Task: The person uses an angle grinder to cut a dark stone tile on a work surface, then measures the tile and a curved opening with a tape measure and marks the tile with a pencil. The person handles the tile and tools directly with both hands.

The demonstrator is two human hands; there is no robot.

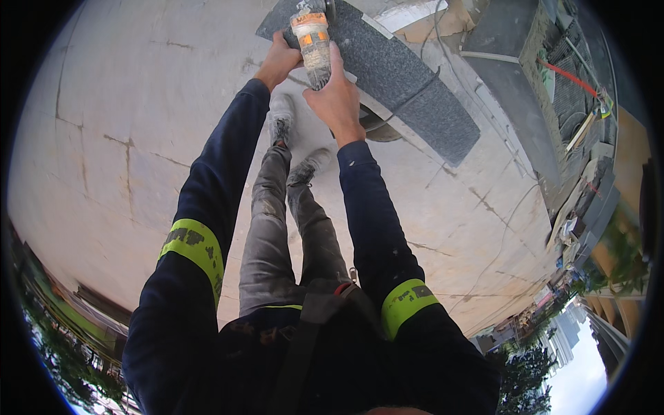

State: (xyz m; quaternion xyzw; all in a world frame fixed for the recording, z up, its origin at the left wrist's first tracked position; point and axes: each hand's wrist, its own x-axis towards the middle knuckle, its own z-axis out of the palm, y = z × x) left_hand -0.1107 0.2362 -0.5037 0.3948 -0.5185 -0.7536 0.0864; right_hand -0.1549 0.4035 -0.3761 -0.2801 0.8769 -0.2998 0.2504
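My right hand [337, 104] is wrapped round the rear body of a dusty angle grinder [312, 43] with an orange band. Its head, at the top edge of the view, lies over a dark grey speckled stone slab [429, 104]. My left hand [279, 62] is closed beside the grinder at the slab's near left edge. Whether its fingers grip the slab's edge or the tool's side is hidden. Part of a disc shows at the grinder's head. A dark power cord [415, 93] runs across the slab.
Below the slab a dark rounded object [382, 130] shows partly. My dusty shoes [282, 114] stand on the cracked pale concrete floor [124, 104]. Grey slabs [512, 104], a red bar [568, 77] and debris lie at the right. A thin cable [508, 225] crosses the floor.
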